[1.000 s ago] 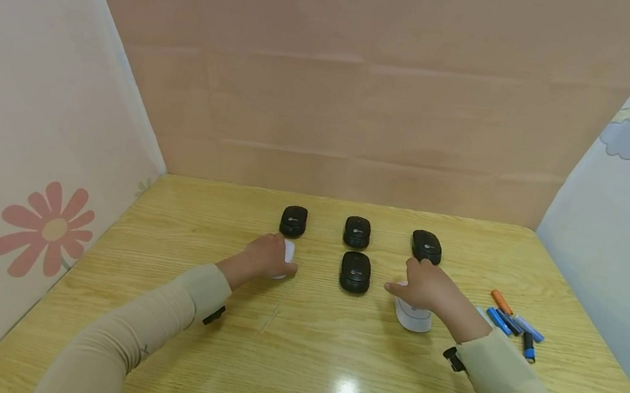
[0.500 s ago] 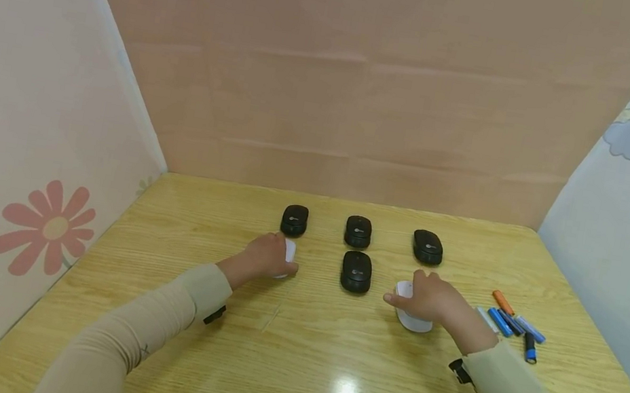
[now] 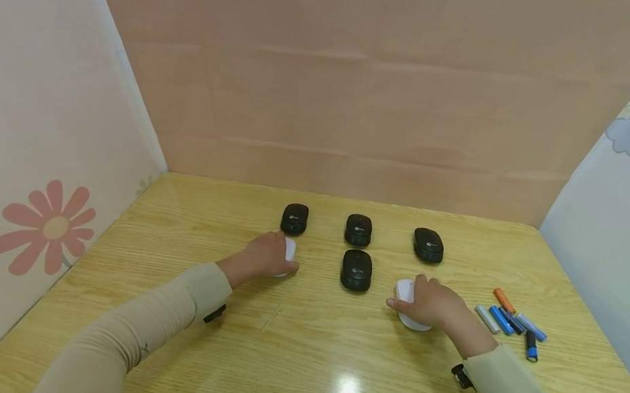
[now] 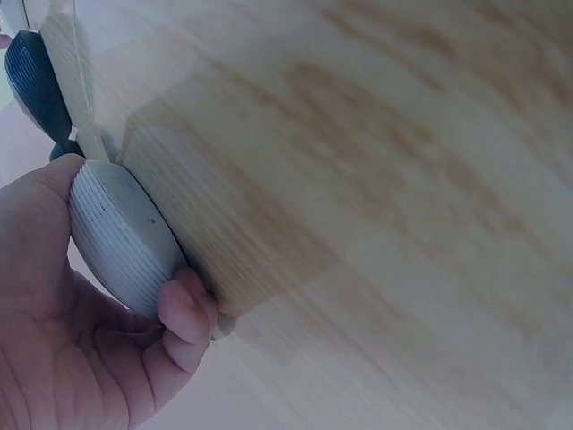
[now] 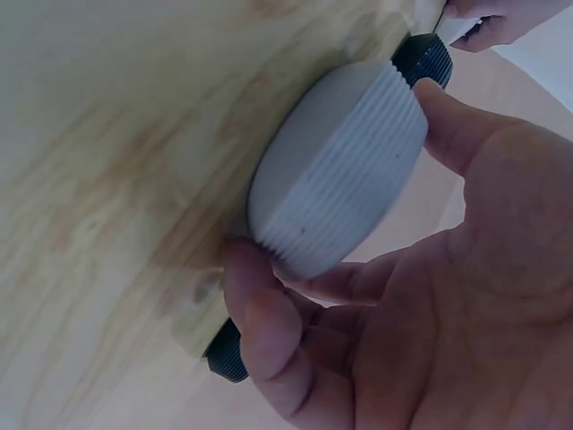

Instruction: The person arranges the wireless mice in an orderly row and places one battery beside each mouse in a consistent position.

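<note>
My left hand grips a white computer mouse on the table, left of the middle. In the left wrist view, thumb and curled fingers hold the ribbed sides of that mouse. Farther right, my right hand holds a second white mouse from above, covering much of it. The right wrist view has its ribbed side between the thumb and the curled fingers. A black mouse lies between the two hands.
Three more black mice form a row behind: left, middle and right. Beside my right hand lie several small coloured cylinders, among them an orange one and a black one with a blue end. A papered wall closes off the back.
My right hand has drawn back slightly from beside the right black mouse, uncovering that mouse and more of the white one's far end. The left hand has stayed in place.
</note>
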{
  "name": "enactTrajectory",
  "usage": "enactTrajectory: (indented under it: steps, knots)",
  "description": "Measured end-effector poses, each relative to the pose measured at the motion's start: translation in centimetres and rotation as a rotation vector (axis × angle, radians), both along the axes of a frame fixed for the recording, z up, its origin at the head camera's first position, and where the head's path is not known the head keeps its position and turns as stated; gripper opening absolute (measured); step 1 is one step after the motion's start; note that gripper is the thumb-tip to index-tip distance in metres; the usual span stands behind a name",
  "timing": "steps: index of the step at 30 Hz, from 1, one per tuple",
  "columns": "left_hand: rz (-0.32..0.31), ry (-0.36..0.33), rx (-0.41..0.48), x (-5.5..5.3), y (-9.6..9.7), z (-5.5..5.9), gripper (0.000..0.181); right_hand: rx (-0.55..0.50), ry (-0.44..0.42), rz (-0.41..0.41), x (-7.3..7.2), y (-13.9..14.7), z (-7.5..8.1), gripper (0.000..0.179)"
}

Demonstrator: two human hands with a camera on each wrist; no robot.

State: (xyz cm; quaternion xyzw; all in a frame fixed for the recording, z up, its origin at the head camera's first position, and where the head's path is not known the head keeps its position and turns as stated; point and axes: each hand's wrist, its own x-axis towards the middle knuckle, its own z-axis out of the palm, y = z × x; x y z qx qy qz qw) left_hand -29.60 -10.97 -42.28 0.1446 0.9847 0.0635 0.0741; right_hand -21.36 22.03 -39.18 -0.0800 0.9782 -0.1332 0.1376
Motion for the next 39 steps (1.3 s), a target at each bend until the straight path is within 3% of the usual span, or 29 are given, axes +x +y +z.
enactTrajectory:
  steps: [10,27,39]
  knots:
    - [0.001,-0.009,0.003,0.15,0.07,0.3,0.071,0.05,0.002,-0.023,-0.03,-0.39,-0.22,0.08]
    - [0.013,-0.017,-0.001,0.45,0.2,0.63,0.069,-0.011,0.041,-0.073,0.06,-0.6,-0.69,0.066]
    - [0.007,-0.003,-0.001,0.54,0.18,0.6,0.067,-0.002,0.027,-0.073,-0.15,-0.21,-0.67,0.068]
